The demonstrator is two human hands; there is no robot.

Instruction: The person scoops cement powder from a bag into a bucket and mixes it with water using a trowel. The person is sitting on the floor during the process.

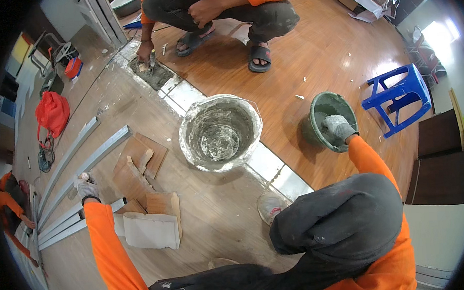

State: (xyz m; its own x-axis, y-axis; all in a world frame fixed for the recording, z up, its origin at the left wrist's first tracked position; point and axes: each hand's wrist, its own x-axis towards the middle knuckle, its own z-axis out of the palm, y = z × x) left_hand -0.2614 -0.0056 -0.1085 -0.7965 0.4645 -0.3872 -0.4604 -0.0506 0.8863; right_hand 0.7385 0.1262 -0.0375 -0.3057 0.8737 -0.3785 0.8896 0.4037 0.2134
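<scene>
My left hand, in a grey knit glove, is closed around a small pale round-ended object; the rest of it is hidden. It is over the metal profiles on the left. On the right, my gloved right hand reaches inside a green bucket, and its fingertips are too indistinct to show whether they grip anything. Between my hands stands a larger bucket, its rim and inner walls crusted with grey cement.
A crouching co-worker's hand holds a trowel at a mortar-filled gap in the white tile strip. Broken tiles lie near my left arm. A blue stool stands right; another person is far left.
</scene>
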